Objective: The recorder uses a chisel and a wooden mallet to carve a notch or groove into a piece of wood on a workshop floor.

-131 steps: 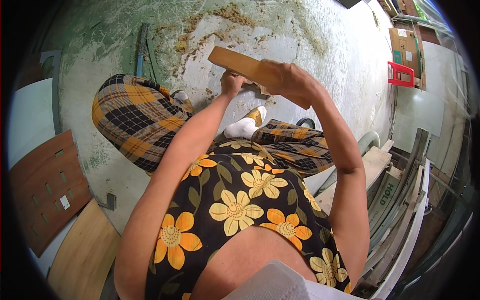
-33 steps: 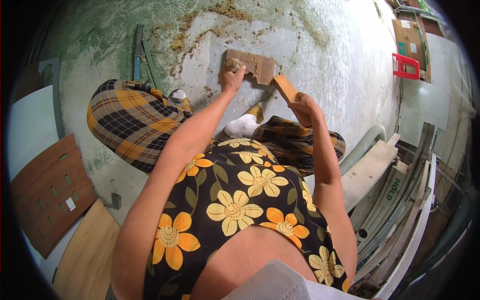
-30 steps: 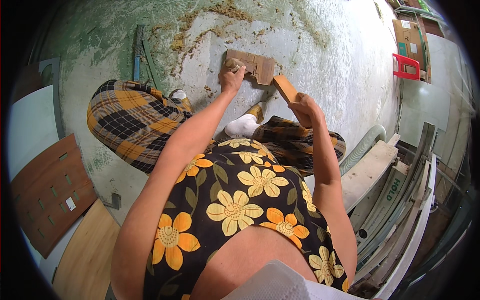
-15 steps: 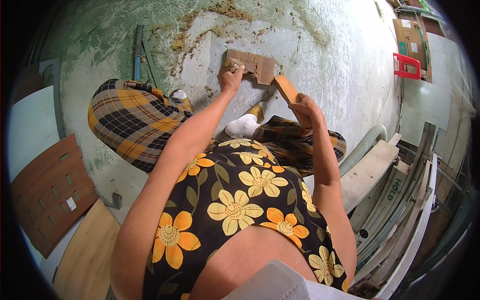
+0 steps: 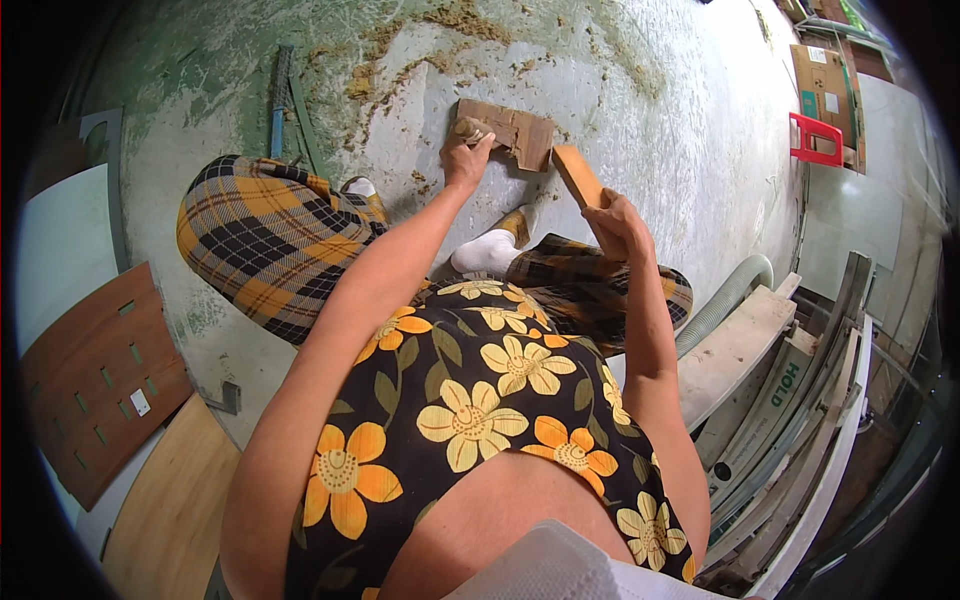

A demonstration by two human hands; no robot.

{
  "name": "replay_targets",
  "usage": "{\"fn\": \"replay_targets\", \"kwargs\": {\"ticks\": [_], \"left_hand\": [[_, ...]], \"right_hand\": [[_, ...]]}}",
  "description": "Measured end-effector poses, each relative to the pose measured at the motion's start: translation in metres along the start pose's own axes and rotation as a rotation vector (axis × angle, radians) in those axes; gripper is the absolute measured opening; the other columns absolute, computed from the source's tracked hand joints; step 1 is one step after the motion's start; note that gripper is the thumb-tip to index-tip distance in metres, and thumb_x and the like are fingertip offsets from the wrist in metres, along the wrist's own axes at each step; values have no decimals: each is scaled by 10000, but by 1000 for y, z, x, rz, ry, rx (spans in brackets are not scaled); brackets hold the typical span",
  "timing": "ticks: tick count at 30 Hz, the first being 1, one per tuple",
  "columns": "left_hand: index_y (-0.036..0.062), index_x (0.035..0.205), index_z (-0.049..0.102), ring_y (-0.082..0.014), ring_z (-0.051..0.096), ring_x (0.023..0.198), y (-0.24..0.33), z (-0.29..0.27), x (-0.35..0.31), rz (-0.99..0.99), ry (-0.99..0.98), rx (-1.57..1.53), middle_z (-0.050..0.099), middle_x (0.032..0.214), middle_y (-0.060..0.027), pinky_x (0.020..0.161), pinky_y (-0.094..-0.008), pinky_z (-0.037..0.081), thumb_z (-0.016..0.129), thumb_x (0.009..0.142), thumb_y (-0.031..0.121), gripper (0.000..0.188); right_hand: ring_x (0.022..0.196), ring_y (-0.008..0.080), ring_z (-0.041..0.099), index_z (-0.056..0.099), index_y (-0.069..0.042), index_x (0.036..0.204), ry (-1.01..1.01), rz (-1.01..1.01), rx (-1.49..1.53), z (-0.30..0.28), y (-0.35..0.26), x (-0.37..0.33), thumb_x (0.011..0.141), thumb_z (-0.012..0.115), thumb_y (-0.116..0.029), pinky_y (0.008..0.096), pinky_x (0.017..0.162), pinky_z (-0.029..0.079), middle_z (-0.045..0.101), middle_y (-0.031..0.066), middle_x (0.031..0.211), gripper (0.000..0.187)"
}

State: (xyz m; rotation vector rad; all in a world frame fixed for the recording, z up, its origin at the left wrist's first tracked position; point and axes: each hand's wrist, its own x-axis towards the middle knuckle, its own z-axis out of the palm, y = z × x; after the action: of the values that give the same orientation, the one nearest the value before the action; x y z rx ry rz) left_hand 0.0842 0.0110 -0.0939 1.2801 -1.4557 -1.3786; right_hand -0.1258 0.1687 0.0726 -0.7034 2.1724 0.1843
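A dark brown piece of wood (image 5: pixel 530 138) with a jagged, split lower edge lies on the floor in front of me. My left hand (image 5: pixel 466 160) is closed around a round-ended wooden handle (image 5: pixel 468 128), seen nearly end-on at the wood's left part. Whatever is below that handle is hidden by my fingers. In my right hand (image 5: pixel 622 222) is a long orange-brown wooden block (image 5: pixel 577 175), its fingers wrapped round the near part. The block's far end slants up toward the wood's right edge, and I cannot tell whether they touch.
Brown shavings (image 5: pixel 460 20) litter the floor beyond the wood. A blue-handled tool (image 5: pixel 277 125) and a green strip (image 5: pixel 303 125) lie ahead left. A slotted brown board (image 5: pixel 100 385) is at my left. Stacked planks (image 5: pixel 740 350), a grey hose (image 5: pixel 735 295) and a red stool (image 5: pixel 818 140) are at right.
Very little differs. The whole view has shifted slightly, and the wooden block in my right hand points a touch farther forward. Both hands keep their hold.
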Motion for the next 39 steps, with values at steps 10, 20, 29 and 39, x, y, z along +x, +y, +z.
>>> {"fn": "replay_targets", "kwargs": {"ticks": [10, 20, 29, 39], "left_hand": [[41, 948, 650, -190, 704, 750, 9, 4, 1, 54, 73, 98, 721, 855, -82, 709, -324, 544, 748, 804, 138, 200], [34, 1082, 640, -246, 695, 924, 19, -4, 3, 37, -26, -78, 718, 976, -128, 801, -359, 530, 754, 800, 190, 342], [57, 988, 651, -339, 690, 856, 35, -2, 3, -54, 24, 58, 708, 922, -160, 763, -404, 544, 764, 757, 152, 274], [65, 1068, 638, -358, 673, 933, 17, 3, 3, -81, -29, -22, 701, 994, -169, 801, -418, 532, 761, 756, 204, 363]], "right_hand": [[1038, 381, 652, 468, -53, 1396, 331, -391, -5, -48, -108, -81, 700, 756, -276, 428, 917, 510, 657, 250, 1139, 785], [914, 319, 695, 440, -170, 1448, 164, -682, -295, -68, -189, -109, 684, 783, -230, 403, 849, 555, 692, 171, 1088, 839], [843, 331, 690, 528, -194, 1312, 336, -860, -78, -72, -200, -128, 719, 738, -253, 426, 793, 532, 702, 157, 877, 632], [983, 297, 692, 456, -173, 1437, 103, -628, -262, -75, -198, -122, 703, 784, -251, 396, 886, 542, 698, 172, 1094, 808]]}}
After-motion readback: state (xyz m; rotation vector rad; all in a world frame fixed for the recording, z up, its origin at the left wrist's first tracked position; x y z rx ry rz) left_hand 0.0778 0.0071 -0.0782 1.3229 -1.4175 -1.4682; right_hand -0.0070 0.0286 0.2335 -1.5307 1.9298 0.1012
